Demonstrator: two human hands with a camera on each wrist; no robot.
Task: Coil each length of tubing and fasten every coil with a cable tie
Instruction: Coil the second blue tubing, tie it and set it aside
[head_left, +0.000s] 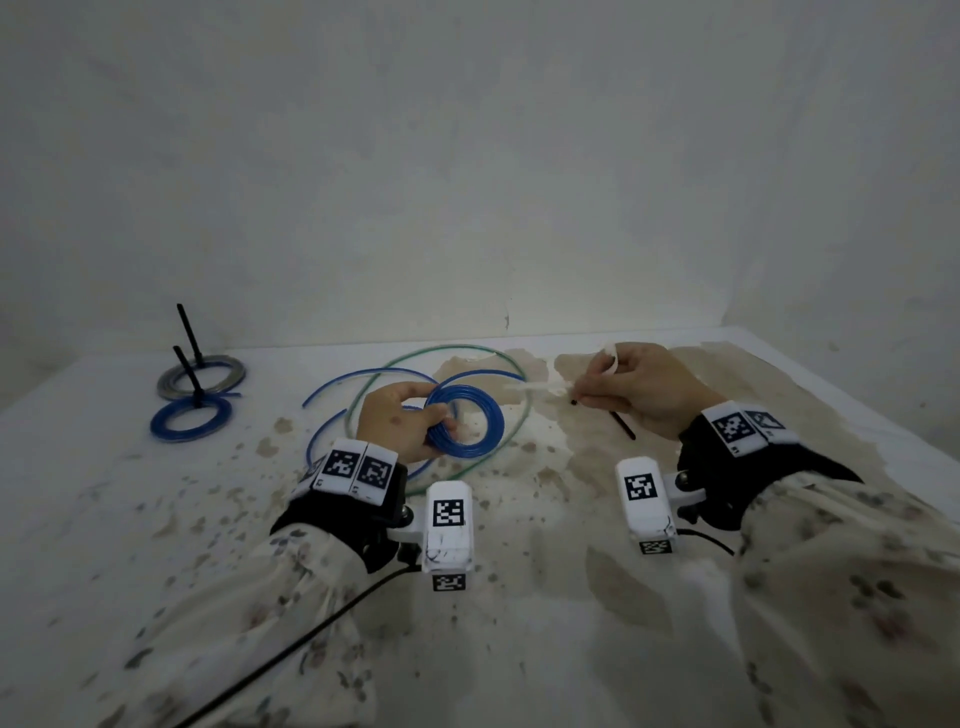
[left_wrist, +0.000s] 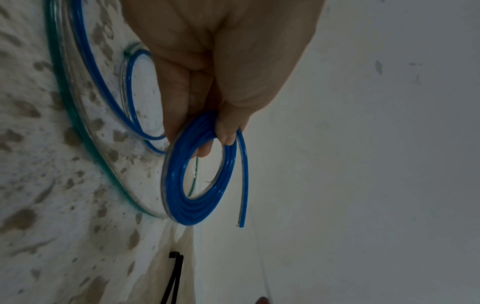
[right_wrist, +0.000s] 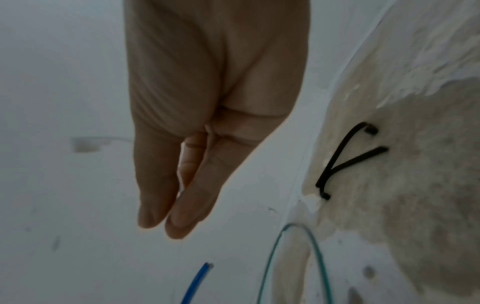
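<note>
My left hand (head_left: 441, 415) grips a coil of blue tubing (head_left: 483, 441) by its left side, thumb on top and fingers through the ring. In the left wrist view the blue coil (left_wrist: 176, 185) hangs from my left hand (left_wrist: 215, 139) with its free end (left_wrist: 244, 185) sticking out. To the right, my right hand (head_left: 587, 389) pinches a thin white cable tie (head_left: 530, 387) that points left toward the coil. In the right wrist view my right hand (right_wrist: 166, 222) keeps its fingers pressed together, and the white cable tie's head (right_wrist: 83, 144) shows blurred. Two black cable ties (right_wrist: 345, 160) lie crossed on the table.
Loose blue tubing (head_left: 332, 384) and green tubing (head_left: 441, 353) loop across the stained white table (head_left: 156, 519) around my left hand. At the far left lie a grey coil (head_left: 202, 374) and a blue coil (head_left: 189, 418), each with a black tie standing up. A wall rises behind.
</note>
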